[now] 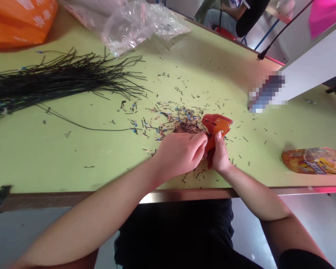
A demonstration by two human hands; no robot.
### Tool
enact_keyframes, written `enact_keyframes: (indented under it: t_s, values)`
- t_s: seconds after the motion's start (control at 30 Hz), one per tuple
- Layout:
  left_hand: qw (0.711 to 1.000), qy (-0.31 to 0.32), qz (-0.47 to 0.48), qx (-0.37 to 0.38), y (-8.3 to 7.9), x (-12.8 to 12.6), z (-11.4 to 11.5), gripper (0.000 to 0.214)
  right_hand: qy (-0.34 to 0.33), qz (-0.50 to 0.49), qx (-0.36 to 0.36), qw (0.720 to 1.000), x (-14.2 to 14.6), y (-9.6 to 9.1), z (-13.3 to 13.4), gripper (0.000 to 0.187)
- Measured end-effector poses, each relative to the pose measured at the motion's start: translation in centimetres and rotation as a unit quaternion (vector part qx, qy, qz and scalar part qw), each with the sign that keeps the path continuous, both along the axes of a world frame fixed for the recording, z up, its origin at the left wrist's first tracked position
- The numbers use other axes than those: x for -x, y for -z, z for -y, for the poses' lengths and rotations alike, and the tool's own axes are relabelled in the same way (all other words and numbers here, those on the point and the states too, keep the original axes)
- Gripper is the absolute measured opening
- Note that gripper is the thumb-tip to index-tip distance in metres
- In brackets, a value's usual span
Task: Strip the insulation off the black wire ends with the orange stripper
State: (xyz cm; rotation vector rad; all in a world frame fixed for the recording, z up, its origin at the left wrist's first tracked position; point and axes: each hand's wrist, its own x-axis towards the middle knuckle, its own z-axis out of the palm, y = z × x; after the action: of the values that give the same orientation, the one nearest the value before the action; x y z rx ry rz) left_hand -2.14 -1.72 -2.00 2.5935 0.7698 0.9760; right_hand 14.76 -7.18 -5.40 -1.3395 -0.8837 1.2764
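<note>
Bare forearms (81,228) reach from the near edge across a pale green surface (72,157). To the left lies a long bundle of black wires (58,80) with blue-tipped ends, and a crumpled plastic bag (134,28) sits toward the far side. Near the middle, a red hand tool (208,125) is held low over a heap of copper wire clippings (187,127). The right hand (220,153) closes its fingers around the tool's lower end, with the thumb (218,136) braced below its orange plate (221,127). The left hand (179,155) curls closed against the tool's side, and anything pinched there is hidden. That two-handed brace, close to the surface, gives the tool steady support.
</note>
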Motion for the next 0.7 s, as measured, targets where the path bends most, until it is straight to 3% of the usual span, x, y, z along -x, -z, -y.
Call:
enact_keyframes:
  t_s: [0.23, 0.53, 0.7]
  values:
    - [1.000, -0.002, 0.010, 0.009, 0.2, 0.0, -0.1, 0.022, -0.033, -0.034, 0.003, 0.999, 0.1, -0.1, -0.2, 0.067]
    - [0.988, -0.041, 0.071, 0.134, -1.0, 1.2, -1.6, 0.021, -0.136, -0.165, -0.007, 0.977, -1.4, -3.2, -0.8, 0.073]
    - [0.984, -0.016, 0.092, 0.154, -0.7, 1.8, -2.3, 0.023, -0.167, -0.233, 0.008, 0.958, -2.1, -3.2, -0.5, 0.070]
